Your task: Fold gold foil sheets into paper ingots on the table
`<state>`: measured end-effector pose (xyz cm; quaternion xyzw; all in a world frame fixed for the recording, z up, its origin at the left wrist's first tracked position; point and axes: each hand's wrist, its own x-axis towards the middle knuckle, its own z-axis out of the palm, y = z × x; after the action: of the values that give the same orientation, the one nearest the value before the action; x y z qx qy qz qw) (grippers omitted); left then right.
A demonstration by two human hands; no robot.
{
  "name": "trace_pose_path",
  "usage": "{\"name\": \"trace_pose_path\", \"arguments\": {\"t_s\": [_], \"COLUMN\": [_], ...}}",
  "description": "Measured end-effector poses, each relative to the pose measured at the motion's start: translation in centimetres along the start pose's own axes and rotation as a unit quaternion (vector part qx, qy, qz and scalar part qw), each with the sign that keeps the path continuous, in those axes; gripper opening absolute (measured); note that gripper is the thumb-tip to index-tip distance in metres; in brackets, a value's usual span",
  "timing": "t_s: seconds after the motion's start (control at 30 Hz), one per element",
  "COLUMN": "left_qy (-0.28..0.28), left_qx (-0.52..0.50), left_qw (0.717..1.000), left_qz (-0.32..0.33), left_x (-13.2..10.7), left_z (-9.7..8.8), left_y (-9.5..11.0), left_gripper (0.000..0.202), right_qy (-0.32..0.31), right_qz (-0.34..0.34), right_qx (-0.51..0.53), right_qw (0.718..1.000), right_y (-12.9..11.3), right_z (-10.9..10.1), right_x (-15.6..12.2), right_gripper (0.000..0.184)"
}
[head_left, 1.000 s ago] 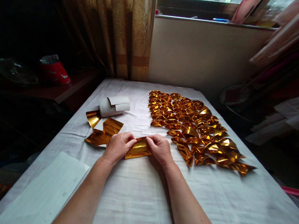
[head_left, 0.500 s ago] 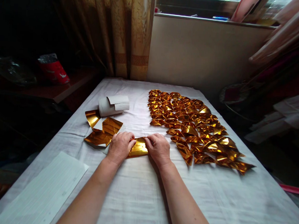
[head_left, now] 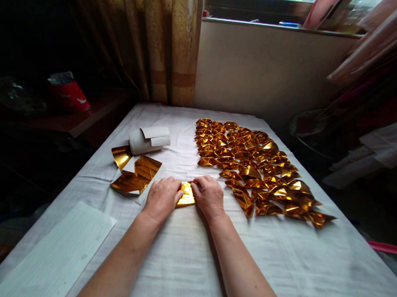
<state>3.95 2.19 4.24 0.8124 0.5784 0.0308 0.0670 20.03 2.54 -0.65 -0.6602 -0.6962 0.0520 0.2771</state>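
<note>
We grip the gold foil strip (head_left: 186,195) at both ends – left hand (head_left: 164,195) with fingers curled over its left end, right hand (head_left: 209,195) pinching its right. The strip lies midway between the side edges of the cloth-covered table (head_left: 178,263), well in from the far edge. We judge the step to be creasing; the next move appears to call for even pressure from both thumbs.

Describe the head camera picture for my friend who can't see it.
A person's left hand and right hand hold a shiny gold piece on a white cloth. Folded gold pieces lie at right; gold sheets and a white roll lie at left.
</note>
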Motion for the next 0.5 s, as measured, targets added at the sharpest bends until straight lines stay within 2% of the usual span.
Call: {"name": "trace_pose_path", "arguments": {"t_s": [0.1, 0.2, 0.37, 0.5], "left_qy": [-0.022, -0.036, -0.049, -0.057], "left_qx": [-0.030, -0.062, -0.080, -0.091], "left_qw": [0.999, 0.997, 0.996, 0.994], "left_qz": [0.005, 0.006, 0.011, 0.021], "left_x": [-0.2, -0.3, -0.3, -0.3], "left_z": [-0.4, -0.4, -0.5, -0.5], "left_y": [-0.3, -0.7, -1.0, -1.3], "left_gripper": [0.016, 0.024, 0.027, 0.025], "right_qy": [0.017, 0.016, -0.028, -0.055], "right_qz": [-0.001, -0.030, -0.116, -0.130], "right_qx": [0.010, 0.000, -0.008, 0.016], "right_qw": [1.000, 0.999, 0.993, 0.990], "right_y": [0.0, 0.0, -0.3, -0.1], "right_z": [0.1, -0.1, -0.7, -1.0], "right_x": [0.1, 0.1, -0.3, -0.8], "right_gripper": [0.015, 0.008, 0.011, 0.011]}}
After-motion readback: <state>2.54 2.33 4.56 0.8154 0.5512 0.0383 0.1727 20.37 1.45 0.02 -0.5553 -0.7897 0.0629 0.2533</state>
